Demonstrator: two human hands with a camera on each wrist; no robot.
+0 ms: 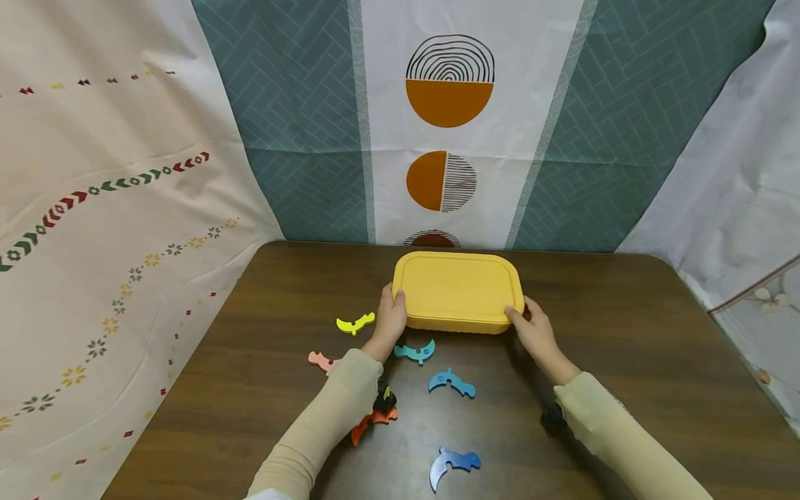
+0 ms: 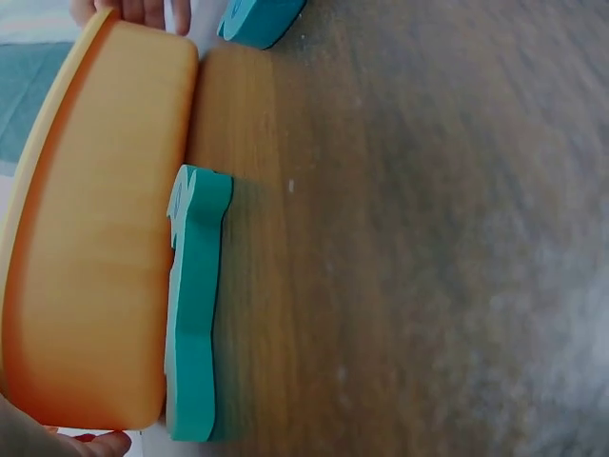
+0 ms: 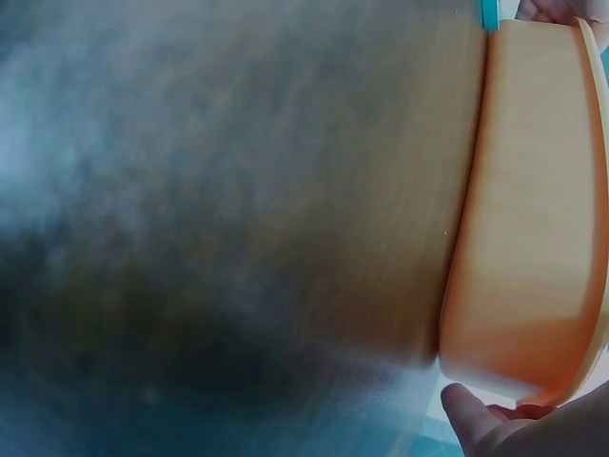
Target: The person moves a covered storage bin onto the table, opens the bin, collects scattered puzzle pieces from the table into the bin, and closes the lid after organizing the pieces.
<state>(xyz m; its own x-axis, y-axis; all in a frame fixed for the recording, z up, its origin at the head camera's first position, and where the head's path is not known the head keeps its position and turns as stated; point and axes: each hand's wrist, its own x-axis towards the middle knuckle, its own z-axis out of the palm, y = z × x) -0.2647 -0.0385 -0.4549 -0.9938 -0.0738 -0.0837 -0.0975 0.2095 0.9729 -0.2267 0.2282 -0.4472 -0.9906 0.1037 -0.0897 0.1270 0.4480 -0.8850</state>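
Note:
A yellow lidded box (image 1: 459, 288), with rounded corners, is at the far side of the table, between the two hands. My left hand (image 1: 389, 318) grips its left end, thumb on the top edge. At the right front corner, my right hand (image 1: 536, 332) holds the box with the thumb over the rim; the other fingers are mostly hidden in the head view. Just in front of the box lies a teal curved flat piece (image 1: 415, 353), which shows close along the box's wall in the left wrist view (image 2: 197, 314).
More curved flat pieces lie on the brown table (image 1: 625, 333): yellow (image 1: 355, 323), pink (image 1: 320, 361) partly behind the left sleeve, light blue (image 1: 453, 382), orange-red (image 1: 375, 420) and dark blue (image 1: 456, 461). Patterned curtains (image 1: 300, 125) hang behind the table's back edge.

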